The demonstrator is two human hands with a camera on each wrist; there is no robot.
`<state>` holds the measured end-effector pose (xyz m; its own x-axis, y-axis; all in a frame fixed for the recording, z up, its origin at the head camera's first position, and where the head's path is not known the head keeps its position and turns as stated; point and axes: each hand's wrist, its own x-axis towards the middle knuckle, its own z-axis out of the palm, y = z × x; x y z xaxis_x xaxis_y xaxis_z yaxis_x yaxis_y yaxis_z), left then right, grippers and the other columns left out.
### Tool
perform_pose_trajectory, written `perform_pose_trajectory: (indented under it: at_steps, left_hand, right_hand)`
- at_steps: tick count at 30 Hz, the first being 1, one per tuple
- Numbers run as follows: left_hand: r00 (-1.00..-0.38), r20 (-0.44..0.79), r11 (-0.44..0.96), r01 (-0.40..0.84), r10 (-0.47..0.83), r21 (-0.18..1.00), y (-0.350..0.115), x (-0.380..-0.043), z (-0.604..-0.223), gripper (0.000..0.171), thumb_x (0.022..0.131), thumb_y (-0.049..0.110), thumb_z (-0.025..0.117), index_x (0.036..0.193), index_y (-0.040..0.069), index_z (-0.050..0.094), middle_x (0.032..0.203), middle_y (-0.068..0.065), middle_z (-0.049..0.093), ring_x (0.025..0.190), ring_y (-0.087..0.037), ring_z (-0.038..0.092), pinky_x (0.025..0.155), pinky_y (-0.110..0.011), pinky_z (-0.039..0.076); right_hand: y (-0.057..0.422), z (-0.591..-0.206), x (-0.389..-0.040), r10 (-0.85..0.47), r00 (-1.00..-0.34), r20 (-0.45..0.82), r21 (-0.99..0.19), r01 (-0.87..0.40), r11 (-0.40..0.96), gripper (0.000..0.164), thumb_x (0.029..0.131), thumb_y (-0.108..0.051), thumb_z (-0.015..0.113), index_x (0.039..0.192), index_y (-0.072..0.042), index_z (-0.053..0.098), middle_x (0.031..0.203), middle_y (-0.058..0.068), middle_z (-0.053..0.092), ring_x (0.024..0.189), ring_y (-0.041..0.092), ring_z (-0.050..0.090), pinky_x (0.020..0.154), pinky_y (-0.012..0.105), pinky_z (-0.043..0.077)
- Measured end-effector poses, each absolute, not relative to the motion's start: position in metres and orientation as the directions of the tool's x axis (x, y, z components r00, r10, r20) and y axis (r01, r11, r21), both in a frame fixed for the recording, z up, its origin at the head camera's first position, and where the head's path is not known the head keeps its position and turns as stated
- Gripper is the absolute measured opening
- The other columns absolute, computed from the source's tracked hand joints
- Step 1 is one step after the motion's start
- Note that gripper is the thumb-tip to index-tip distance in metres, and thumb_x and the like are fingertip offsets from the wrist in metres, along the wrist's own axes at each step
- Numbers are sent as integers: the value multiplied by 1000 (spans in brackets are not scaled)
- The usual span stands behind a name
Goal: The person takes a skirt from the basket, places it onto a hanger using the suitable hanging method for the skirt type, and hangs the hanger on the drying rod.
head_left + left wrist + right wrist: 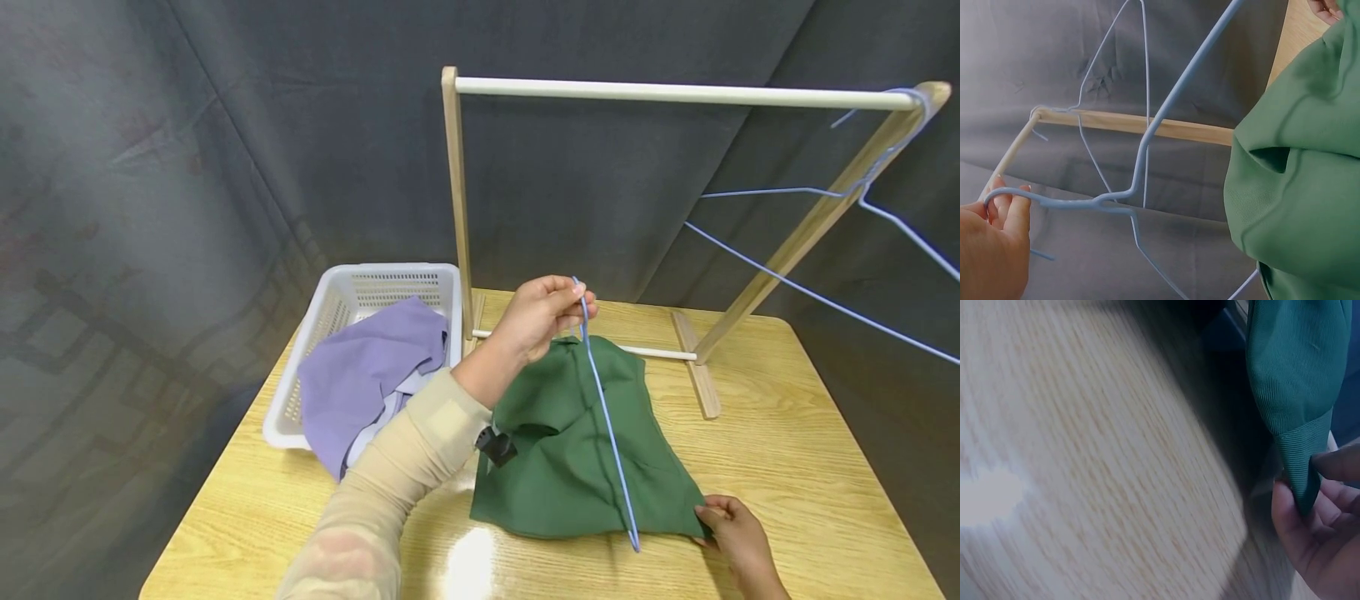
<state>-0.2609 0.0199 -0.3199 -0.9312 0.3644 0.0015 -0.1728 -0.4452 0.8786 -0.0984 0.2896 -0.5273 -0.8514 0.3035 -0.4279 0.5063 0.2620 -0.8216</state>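
In the head view my left hand [536, 321] grips a blue wire hanger [609, 433] by its hook, above the table. The left wrist view shows my left fingers [1017, 215] curled at that hook. A dark green cloth garment [555, 483] hangs beside and behind the hanger's near side; how it lies on the lower bar is partly hidden. Low on the right, my right hand [738, 537] pinches a corner of the garment. The right wrist view has that corner of green cloth [1300, 450] between thumb and fingers.
A white basket [326, 312] holding a purple cloth [367, 358] stands on the left of the wooden table [787, 467]. Behind the garment rises a wooden rack with a white rail [675, 93]. Another blue hanger [795, 287] hangs at its right end.
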Motion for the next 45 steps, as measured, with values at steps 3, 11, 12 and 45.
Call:
perform_pose_trajectory:
  at_steps: [3, 11, 12, 45]
  left_hand:
    - [-938, -3, -468, -176, 348, 866, 20, -260, -318, 10, 86, -6, 44, 91, -14, 46, 78, -16, 53, 62, -13, 58, 75, -31, 47]
    - [-943, 19, -508, -162, 333, 846, 19, -257, -311, 12, 86, -6, 44, 77, -1, 48, 72, -8, 54, 62, -13, 58, 77, -33, 46]
    - [-943, 24, -518, -160, 331, 840, 19, -257, -310, 13, 87, -6, 43, 76, 0, 47, 72, -8, 54, 62, -13, 58, 78, -33, 45]
    - [-963, 61, -633, -125, 264, 764, 23, -255, -292, 5, 87, -7, 42, 84, -11, 44, 71, -9, 52, 62, -15, 57, 77, -32, 46]
  right_hand:
    - [288, -524, -99, 285, -857, -430, -819, 503, 276, 44, 85, -12, 50, 114, 13, 30, 81, 5, 49, 68, 8, 50, 61, 25, 49]
    - [286, -522, -100, 296, -863, -410, -826, 488, 280, 38, 85, -3, 47, 114, 15, 31, 78, 4, 50, 66, 9, 50, 60, 25, 49]
    - [286, -523, -99, 297, -862, -410, -824, 490, 285, 38, 85, -3, 47, 114, 15, 31, 78, 4, 50, 66, 10, 50, 60, 25, 49]
    - [290, -533, -111, 155, -927, -343, -716, 365, 596, 58, 90, -40, 39, 123, 8, 36, 120, 29, 41, 108, 40, 40, 81, 44, 40]
